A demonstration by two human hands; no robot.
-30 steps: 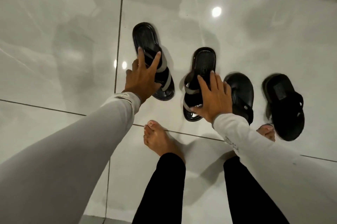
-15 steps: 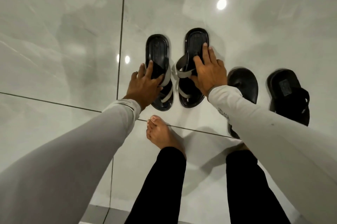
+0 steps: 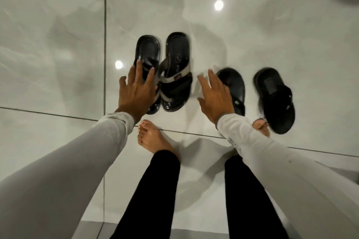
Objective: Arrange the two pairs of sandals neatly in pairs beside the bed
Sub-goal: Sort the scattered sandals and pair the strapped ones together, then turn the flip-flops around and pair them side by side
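Two black sandals with grey straps lie side by side on the floor: the left one (image 3: 147,50) and the right one (image 3: 176,71), almost touching. My left hand (image 3: 136,91) hovers over the left one's front part with fingers spread, holding nothing. My right hand (image 3: 213,98) is open and blurred, between the strapped pair and an all-black sandal (image 3: 233,85), partly covering it. A second all-black sandal (image 3: 275,98) lies further right, a gap apart from its mate.
The floor is glossy white tile (image 3: 58,44) with dark grout lines and lamp reflections. My bare left foot (image 3: 153,137) stands just below the strapped pair; my right foot's toes (image 3: 262,128) touch the rightmost sandal's end. No bed is in view.
My right hand let go of the right grey-strapped sandal and swung right to the all-black sandal. My left hand lifted and opened over the left sandal. The strapped pair stays side by side.
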